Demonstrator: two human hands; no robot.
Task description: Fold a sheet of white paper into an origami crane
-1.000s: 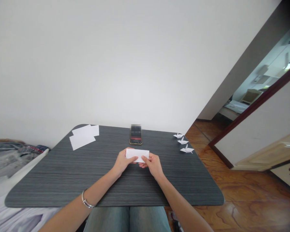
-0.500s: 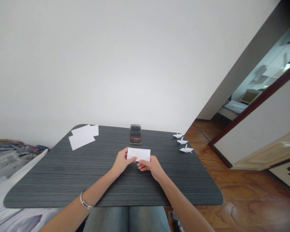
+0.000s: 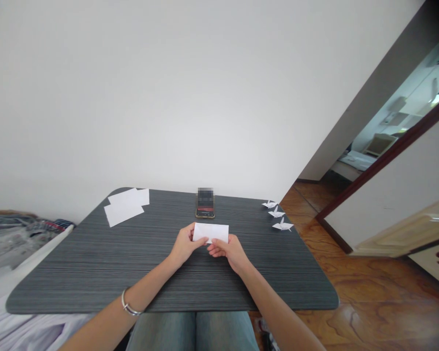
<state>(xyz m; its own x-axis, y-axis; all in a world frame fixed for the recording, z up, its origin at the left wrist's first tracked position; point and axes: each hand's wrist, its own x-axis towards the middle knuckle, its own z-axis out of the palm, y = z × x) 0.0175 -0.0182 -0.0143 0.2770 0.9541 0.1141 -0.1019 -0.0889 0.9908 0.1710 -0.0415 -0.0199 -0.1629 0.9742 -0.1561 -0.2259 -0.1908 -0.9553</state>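
I hold a folded white sheet of paper (image 3: 211, 232) just above the middle of the dark striped table (image 3: 95, 273). My left hand (image 3: 185, 247) pinches its left lower edge, thumb on top. My right hand (image 3: 229, 251) grips the lower right part, fingers curled under it. A silver bracelet (image 3: 129, 305) sits on my left wrist.
A phone (image 3: 205, 204) stands propped at the table's far edge. Two white sheets (image 3: 126, 205) lie at the far left corner. Three folded paper cranes (image 3: 278, 214) stand along the right edge. Bedding lies to the left, wooden floor and an open doorway to the right.
The paper and both hands have shifted slightly to the right and away from me; the grip is unchanged.
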